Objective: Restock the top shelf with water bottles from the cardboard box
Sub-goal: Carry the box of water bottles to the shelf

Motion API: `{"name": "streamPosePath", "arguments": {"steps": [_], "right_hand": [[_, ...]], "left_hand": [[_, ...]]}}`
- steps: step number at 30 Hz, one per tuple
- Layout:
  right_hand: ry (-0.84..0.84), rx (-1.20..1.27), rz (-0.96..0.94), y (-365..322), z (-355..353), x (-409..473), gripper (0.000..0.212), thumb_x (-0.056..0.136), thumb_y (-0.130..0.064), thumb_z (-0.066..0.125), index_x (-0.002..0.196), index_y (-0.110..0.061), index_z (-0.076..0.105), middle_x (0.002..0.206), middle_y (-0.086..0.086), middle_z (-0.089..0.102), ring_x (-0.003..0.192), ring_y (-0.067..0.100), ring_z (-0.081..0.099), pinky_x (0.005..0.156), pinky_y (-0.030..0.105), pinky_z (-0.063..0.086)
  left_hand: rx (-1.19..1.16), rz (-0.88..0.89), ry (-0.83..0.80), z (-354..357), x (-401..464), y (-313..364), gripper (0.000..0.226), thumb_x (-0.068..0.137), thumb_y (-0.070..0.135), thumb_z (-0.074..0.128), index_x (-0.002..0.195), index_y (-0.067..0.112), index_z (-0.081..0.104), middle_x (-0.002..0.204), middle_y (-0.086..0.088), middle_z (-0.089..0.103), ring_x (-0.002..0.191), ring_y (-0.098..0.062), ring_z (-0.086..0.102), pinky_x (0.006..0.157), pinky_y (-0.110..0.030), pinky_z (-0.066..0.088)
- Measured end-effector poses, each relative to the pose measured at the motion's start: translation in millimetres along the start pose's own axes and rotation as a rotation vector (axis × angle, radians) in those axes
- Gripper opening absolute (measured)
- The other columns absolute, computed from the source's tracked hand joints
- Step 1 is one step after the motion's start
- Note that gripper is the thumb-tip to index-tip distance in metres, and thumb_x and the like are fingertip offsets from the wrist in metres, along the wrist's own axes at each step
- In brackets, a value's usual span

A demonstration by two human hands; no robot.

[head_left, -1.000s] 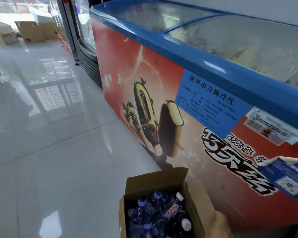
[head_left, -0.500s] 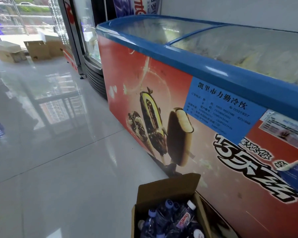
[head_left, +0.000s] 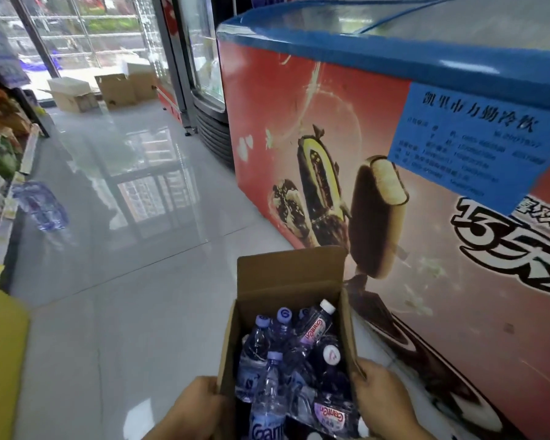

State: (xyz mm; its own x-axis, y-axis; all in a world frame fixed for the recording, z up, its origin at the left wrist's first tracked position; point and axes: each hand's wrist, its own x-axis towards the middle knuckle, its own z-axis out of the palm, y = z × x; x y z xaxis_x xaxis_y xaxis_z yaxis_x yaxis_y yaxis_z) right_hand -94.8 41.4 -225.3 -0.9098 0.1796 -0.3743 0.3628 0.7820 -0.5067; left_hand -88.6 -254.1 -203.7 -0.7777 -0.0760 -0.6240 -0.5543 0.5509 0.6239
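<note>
Both hands brought into view since earlier frame: left hand and right hand gripped on side walls of cardboard box. Water bottles jumbled inside, directly between hands, mostly upright. Top shelf unseen.

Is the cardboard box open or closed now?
Open: the cardboard box has its flap raised, and water bottles show inside.

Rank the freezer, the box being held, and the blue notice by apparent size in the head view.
1. freezer
2. cardboard box
3. blue notice
The box is nearer the camera, so 2 and 3 are uncertain.
</note>
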Motion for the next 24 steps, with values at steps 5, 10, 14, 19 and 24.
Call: {"name": "streamPosePath", "arguments": {"steps": [5,10,14,19,24], "right_hand": [[0.038,0.012,-0.097,-50,29,38,0.024,0.092,-0.036,0.047,0.089,-0.027,0.068,0.087,-0.005,0.072,0.078,0.018,0.064,0.067,0.029,0.051],[0.065,0.067,-0.139,-105,51,69,0.021,0.089,-0.025,0.048,0.076,-0.019,0.063,0.073,0.000,0.068,0.065,0.023,0.064,0.058,0.031,0.053],[0.062,0.063,-0.173,-135,60,97,0.019,0.091,-0.019,0.049,0.080,-0.016,0.064,0.069,0.001,0.064,0.061,0.021,0.063,0.050,0.023,0.041],[0.085,0.029,-0.183,-164,60,127,0.015,0.087,-0.015,0.054,0.076,-0.012,0.062,0.069,0.007,0.065,0.062,0.026,0.063,0.051,0.027,0.047],[0.096,0.042,-0.215,-189,63,141,0.013,0.082,-0.015,0.054,0.074,-0.010,0.063,0.066,0.007,0.064,0.063,0.029,0.062,0.055,0.031,0.050]], "left_hand": [[-0.057,-0.042,0.169,-37,10,-18,0.016,0.072,0.002,0.056,0.072,0.004,0.073,0.058,-0.002,0.071,0.055,-0.020,0.069,0.048,-0.030,0.055],[-0.097,-0.004,0.399,-72,32,-30,0.019,0.073,0.008,0.053,0.076,0.011,0.072,0.060,-0.008,0.071,0.053,-0.029,0.070,0.047,-0.037,0.057],[-0.107,-0.009,0.479,-89,50,-37,0.021,0.068,0.016,0.051,0.074,0.015,0.071,0.059,-0.005,0.071,0.054,-0.028,0.071,0.055,-0.047,0.061],[-0.120,-0.018,0.549,-104,69,-34,0.021,0.068,0.017,0.050,0.075,0.016,0.069,0.059,-0.003,0.071,0.056,-0.027,0.071,0.059,-0.047,0.060],[-0.122,-0.031,0.610,-123,92,-31,0.021,0.066,0.015,0.050,0.074,0.017,0.069,0.057,-0.002,0.069,0.060,-0.030,0.069,0.055,-0.039,0.055]]}}
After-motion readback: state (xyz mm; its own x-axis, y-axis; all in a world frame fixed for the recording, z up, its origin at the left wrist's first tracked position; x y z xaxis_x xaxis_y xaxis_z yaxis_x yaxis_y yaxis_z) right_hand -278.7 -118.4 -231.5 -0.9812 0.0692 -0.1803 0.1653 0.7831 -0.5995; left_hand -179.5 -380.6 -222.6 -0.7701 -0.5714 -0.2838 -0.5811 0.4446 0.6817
